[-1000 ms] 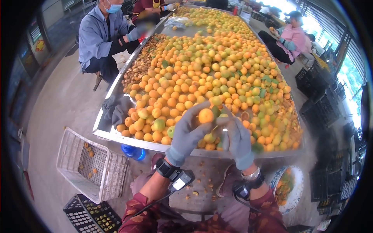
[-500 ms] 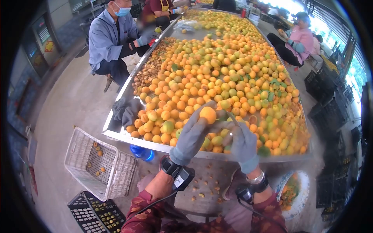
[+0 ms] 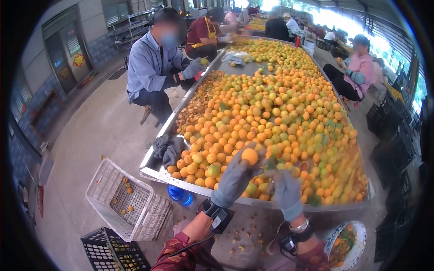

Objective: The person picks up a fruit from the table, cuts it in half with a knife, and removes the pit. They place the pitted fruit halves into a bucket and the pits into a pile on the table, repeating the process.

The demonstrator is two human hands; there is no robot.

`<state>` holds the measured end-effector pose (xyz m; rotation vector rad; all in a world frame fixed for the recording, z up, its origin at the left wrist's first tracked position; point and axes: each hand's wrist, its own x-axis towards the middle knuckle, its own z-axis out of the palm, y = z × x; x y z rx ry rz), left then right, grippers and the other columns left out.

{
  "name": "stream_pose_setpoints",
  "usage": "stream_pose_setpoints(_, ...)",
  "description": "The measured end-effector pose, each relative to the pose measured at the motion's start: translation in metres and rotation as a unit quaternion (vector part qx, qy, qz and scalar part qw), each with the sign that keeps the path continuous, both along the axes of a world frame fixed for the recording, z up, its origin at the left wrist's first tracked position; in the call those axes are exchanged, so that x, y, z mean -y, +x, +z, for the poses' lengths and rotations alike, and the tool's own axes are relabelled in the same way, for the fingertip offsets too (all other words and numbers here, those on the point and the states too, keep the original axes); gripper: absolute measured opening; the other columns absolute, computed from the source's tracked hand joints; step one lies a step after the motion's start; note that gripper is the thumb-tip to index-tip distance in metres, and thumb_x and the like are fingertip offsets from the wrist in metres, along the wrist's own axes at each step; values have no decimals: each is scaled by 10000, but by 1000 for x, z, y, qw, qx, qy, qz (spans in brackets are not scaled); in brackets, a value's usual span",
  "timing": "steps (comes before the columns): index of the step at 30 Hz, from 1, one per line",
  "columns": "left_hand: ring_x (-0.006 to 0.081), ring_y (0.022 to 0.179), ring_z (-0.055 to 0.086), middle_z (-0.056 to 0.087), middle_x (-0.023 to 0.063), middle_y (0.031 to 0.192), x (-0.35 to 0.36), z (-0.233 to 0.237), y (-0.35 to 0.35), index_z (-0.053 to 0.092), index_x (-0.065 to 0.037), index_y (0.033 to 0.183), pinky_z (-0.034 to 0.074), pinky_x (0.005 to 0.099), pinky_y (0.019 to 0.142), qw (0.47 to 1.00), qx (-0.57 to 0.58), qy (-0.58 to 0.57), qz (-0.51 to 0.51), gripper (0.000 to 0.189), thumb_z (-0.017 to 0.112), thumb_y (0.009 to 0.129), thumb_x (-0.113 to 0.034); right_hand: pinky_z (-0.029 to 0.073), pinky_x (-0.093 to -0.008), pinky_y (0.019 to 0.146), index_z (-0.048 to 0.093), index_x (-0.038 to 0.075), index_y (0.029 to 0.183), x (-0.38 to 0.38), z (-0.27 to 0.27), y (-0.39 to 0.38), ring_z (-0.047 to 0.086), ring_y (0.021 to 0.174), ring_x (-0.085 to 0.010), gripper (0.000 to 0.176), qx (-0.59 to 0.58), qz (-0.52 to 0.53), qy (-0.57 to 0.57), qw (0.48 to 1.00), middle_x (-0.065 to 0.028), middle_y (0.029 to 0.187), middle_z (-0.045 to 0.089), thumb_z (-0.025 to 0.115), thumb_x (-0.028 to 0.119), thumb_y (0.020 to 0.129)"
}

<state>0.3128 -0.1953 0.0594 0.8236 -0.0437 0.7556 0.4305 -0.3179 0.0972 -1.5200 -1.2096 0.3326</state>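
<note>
My left hand [image 3: 234, 179], in a grey glove, grips a ripe orange apricot [image 3: 249, 156] between thumb and fingers, above the near edge of the heap. Close on its right, my gloved right hand [image 3: 286, 190] is closed around what looks like a small knife, blurred and mostly hidden by the fingers. The hands are slightly apart. Beneath and beyond them, a large pile of orange and greenish apricots [image 3: 253, 113] covers the metal-rimmed table [image 3: 156, 170]. Brown pits or cut pieces [image 3: 199, 101] lie along the table's left side.
A dark cloth [image 3: 168, 150] lies at the table's near left corner. Below stand a white basket [image 3: 151, 205] with a few fruits, a black crate [image 3: 100, 253], a blue container [image 3: 180, 195] and a patterned basin [image 3: 360, 246] of scraps. People [image 3: 156, 67] sit along both sides.
The view has tilted up and shifted left, so the scene sits lower and further right. My left hand still holds the apricot, and my right hand has drawn slightly away from it.
</note>
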Motion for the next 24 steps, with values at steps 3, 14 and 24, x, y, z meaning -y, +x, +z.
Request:
stream_pose_setpoints(3,222,1197,490,408,170,1396,-3,-4,0,220,-45,1449,426,326,960,1000,2,-9,2,630,520,949,-285,429,-252,507,636,-9,965,0,-3,0,561,523,-121,246,7,16,9,1000,-51,572,587,473,176,966)
stream_pose_setpoints(14,201,1165,510,419,151,1383,4,1,5,262,-37,1437,439,317,942,999,-4,-26,18,592,538,919,-112,407,-252,481,653,23,967,1,-9,5,533,506,-114,196,3,10,-1,1000,-60,571,562,523,167,945)
stream_pose_setpoints(24,237,1188,499,424,145,1378,8,-3,14,283,-16,1425,419,356,996,1000,3,-5,14,604,569,898,-92,424,-298,477,640,26,948,4,-13,13,552,496,-182,142,47,-22,27,998,-102,583,541,560,140,919)
